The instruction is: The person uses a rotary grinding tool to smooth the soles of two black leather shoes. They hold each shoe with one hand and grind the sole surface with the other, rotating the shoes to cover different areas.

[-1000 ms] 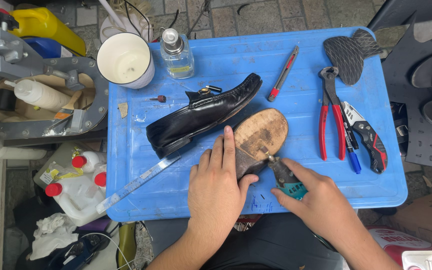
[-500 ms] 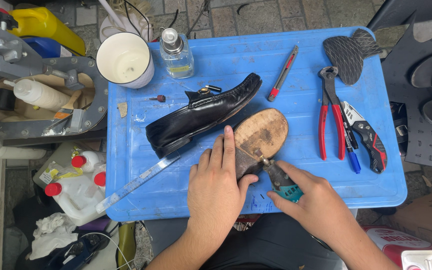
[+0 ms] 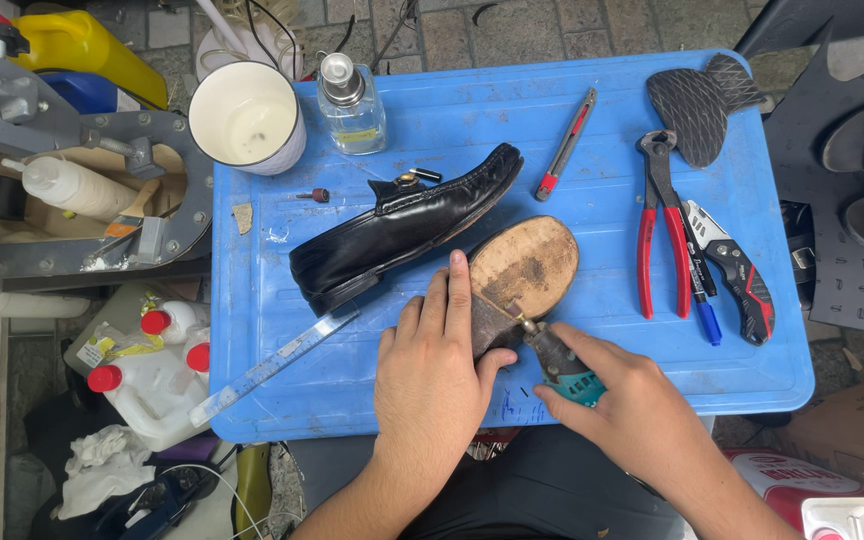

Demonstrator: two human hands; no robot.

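1. Left hand (image 3: pixel 430 385) lies flat, fingers together, pressing the upturned shoe sole (image 3: pixel 520 272) near the blue bench (image 3: pixel 592 150) front edge.
2. Right hand (image 3: pixel 632 405), fingers clamped on a teal-handled tool (image 3: pixel 564 362), touches its tip to the sole.
3. Black loafer (image 3: pixel 402 225) lies just behind.

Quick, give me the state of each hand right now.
Left hand: open, pressing flat on the upturned shoe sole.
Right hand: closed around a small teal-handled tool, tip at the sole.
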